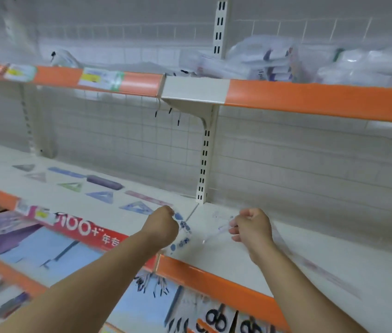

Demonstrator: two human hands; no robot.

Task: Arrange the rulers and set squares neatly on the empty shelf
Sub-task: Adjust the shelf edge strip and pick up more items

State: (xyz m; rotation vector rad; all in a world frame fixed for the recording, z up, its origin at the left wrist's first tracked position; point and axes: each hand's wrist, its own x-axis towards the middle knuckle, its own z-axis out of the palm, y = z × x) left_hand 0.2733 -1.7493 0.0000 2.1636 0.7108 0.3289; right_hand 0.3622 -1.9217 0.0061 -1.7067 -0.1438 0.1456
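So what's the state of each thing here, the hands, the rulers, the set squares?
blue-printed ruler, held tilted over the shelf
left hand, gripping the blue-printed ruler
clear plastic piece, held over the shelf, blurred
right hand, pinching the clear plastic piece
set squares, lying flat in a row
rulers, lying flat behind them

The white shelf (238, 251) is carrying a row of set squares (101, 196), with rulers (105, 182) lying just behind them.
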